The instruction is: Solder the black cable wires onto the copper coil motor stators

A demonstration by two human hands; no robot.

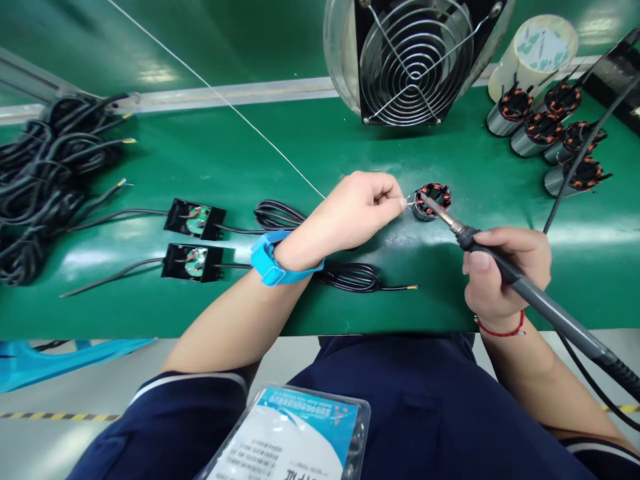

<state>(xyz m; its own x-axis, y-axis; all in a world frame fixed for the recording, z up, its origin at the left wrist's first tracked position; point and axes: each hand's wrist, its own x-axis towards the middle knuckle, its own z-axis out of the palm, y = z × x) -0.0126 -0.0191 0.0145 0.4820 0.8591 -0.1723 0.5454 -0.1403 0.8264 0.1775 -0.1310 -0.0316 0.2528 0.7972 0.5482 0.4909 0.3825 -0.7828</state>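
Note:
My right hand (pixel 505 273) is closed around the dark handle of a soldering iron (pixel 520 283). The iron's tip reaches the top of a motor stator (pixel 433 199) with copper windings, standing upright on the green bench. Just left of the stator, my left hand (pixel 357 210) pinches thin wire (pixel 411 201) between thumb and forefinger, its end at the stator's rim. A thin pale strand (pixel 215 90) runs down from the upper left and disappears behind this hand. Whether it is the same wire as at the fingertips, I cannot tell.
A fan (pixel 415 67) with a wire guard stands at the back. More stators (pixel 543 130) sit at right by a tape roll (pixel 533 53). Black cables (pixel 45 180) pile at left. Two open black boxes (pixel 195 219) with circuit boards lie beside coiled cable (pixel 353 277).

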